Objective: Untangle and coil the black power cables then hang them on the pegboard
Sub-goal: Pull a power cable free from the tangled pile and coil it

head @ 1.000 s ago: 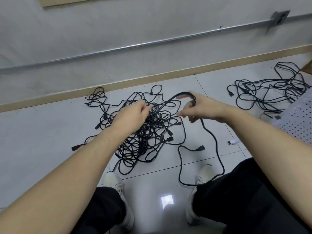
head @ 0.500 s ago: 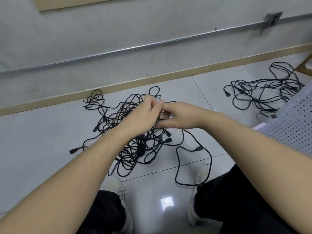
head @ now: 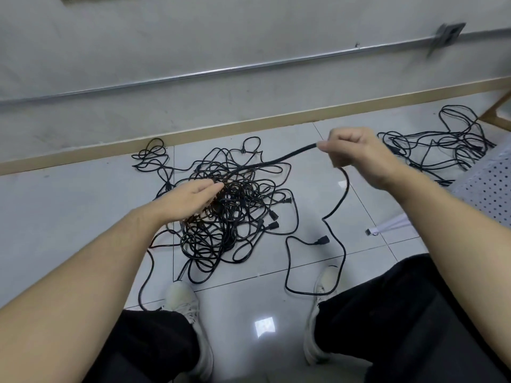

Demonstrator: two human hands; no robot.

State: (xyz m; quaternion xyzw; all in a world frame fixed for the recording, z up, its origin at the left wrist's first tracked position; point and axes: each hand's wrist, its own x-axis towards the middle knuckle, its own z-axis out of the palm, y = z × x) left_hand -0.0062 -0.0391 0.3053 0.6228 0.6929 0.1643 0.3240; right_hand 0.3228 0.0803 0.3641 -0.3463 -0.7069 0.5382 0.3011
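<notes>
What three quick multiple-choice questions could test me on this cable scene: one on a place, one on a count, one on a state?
1. Where does the white pegboard lie?
A. at the right edge
B. on the wall
C. under the big tangle

2. How many separate heaps of black cable lie on the floor?
A. one
B. two
C. four

3. What is the right hand doing?
A. lying flat on the floor
B. gripping a cable pulled up from the heap
C. holding a shoe

Answers: 1 A, it shows by the right forearm. 2 B, the big tangle in the middle and a smaller heap far right. 3 B, fingers curl round the raised cable.
</notes>
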